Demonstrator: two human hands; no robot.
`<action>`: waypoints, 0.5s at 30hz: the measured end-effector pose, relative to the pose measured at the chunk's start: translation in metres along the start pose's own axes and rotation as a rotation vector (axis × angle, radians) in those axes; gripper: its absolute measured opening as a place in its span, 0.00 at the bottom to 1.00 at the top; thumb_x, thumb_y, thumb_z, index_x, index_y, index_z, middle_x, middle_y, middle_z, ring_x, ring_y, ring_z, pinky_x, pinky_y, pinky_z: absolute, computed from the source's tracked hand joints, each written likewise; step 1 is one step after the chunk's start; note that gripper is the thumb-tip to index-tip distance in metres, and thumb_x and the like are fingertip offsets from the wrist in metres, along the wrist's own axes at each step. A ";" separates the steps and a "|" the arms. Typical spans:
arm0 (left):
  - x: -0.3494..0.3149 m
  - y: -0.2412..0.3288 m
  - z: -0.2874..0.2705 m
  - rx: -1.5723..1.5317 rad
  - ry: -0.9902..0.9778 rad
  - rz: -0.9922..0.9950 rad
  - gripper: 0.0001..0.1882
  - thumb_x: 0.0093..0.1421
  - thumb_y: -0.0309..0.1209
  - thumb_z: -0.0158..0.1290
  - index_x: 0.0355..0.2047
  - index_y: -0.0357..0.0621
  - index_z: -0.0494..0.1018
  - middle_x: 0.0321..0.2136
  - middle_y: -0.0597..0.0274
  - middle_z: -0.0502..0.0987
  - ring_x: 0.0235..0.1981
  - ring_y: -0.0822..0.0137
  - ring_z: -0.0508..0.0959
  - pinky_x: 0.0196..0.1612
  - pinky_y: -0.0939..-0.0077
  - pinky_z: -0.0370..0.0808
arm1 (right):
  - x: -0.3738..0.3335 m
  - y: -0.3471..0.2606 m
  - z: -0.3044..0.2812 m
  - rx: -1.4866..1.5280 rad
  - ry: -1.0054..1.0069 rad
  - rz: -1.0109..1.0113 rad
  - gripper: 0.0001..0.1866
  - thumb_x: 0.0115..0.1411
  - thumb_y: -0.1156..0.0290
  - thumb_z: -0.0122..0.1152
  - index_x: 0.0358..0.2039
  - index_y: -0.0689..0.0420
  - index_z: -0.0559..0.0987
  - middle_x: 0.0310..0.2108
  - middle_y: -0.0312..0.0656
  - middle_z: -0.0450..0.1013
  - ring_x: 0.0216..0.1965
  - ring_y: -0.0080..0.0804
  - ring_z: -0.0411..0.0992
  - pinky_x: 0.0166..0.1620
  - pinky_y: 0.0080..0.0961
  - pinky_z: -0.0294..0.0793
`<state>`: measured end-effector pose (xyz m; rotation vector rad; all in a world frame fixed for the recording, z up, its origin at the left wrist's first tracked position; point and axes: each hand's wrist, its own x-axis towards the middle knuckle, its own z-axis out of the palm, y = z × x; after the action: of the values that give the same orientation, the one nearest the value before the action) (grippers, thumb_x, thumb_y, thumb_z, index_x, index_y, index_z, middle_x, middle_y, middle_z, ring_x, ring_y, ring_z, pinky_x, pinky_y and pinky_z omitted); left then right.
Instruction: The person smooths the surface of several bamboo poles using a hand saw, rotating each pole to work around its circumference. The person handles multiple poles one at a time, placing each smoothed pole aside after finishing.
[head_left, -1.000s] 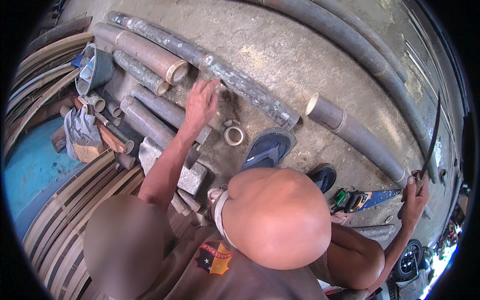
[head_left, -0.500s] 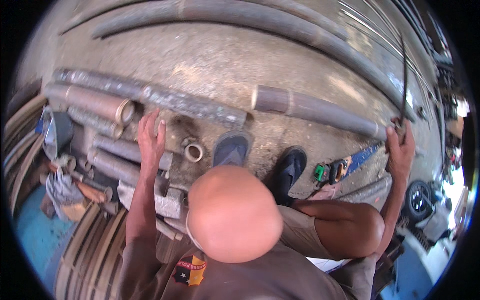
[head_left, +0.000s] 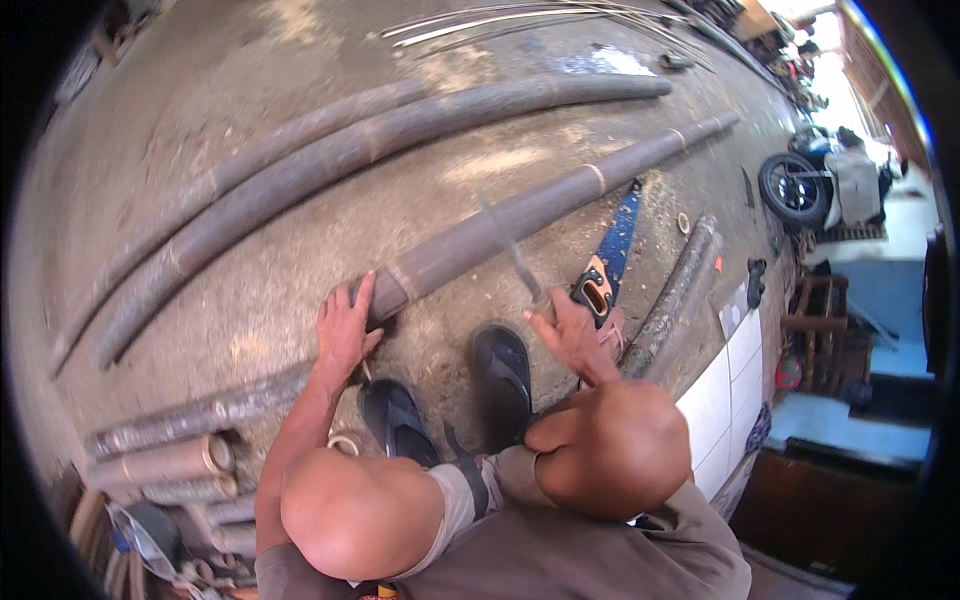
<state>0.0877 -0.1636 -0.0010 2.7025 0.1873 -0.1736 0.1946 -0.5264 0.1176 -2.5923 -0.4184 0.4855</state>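
A dark brown bamboo pole [head_left: 500, 230] with pale node rings lies slantwise on the ground in front of my feet. At its near left end, my left hand [head_left: 343, 325] grips the rim, with thumb below and fingers above. My right hand [head_left: 572, 328] is wrapped around the handle of a long-bladed knife [head_left: 512, 246]. The blade, slightly blurred, points up and leftward over the pole's near side. Just beyond my right hand lies a handsaw [head_left: 612, 245] with a blue blade and a wood-and-black handle.
Two more long bamboo poles [head_left: 270, 190] curve across the ground farther off. Short bamboo pieces [head_left: 165, 463] are stacked at lower left. A mottled pole [head_left: 672, 290] lies right of the saw, near white tiles [head_left: 715, 400]. A wheel [head_left: 795, 190] stands at far right.
The view has swung. My left hand has come from above the short pieces onto the pole's end. My right hand has brought the knife inward from the pole's far end, over the pole.
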 end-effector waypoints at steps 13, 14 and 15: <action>0.071 0.081 -0.040 -0.881 -0.273 -0.115 0.47 0.46 0.43 0.74 0.65 0.39 0.69 0.50 0.45 0.81 0.50 0.54 0.82 0.53 0.64 0.78 | -0.004 -0.001 0.033 0.037 0.090 0.061 0.26 0.72 0.47 0.58 0.41 0.62 0.72 0.25 0.63 0.77 0.32 0.70 0.78 0.35 0.58 0.75; 0.077 0.091 -0.042 -0.984 -0.313 -0.149 0.47 0.46 0.42 0.74 0.65 0.39 0.69 0.49 0.47 0.82 0.48 0.57 0.82 0.51 0.66 0.78 | -0.001 -0.010 0.034 0.003 0.098 0.003 0.26 0.71 0.47 0.58 0.41 0.62 0.72 0.25 0.63 0.77 0.32 0.70 0.78 0.34 0.59 0.76; 0.081 0.099 -0.043 -1.088 -0.356 -0.181 0.47 0.47 0.42 0.74 0.65 0.38 0.69 0.48 0.49 0.82 0.46 0.61 0.82 0.48 0.68 0.79 | 0.001 -0.017 0.035 -0.031 0.108 -0.052 0.26 0.71 0.46 0.59 0.40 0.62 0.72 0.25 0.63 0.78 0.31 0.69 0.78 0.34 0.59 0.77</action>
<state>0.1871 -0.2258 0.0657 1.5447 0.3048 -0.4472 0.1779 -0.4981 0.0972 -2.6161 -0.4585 0.3225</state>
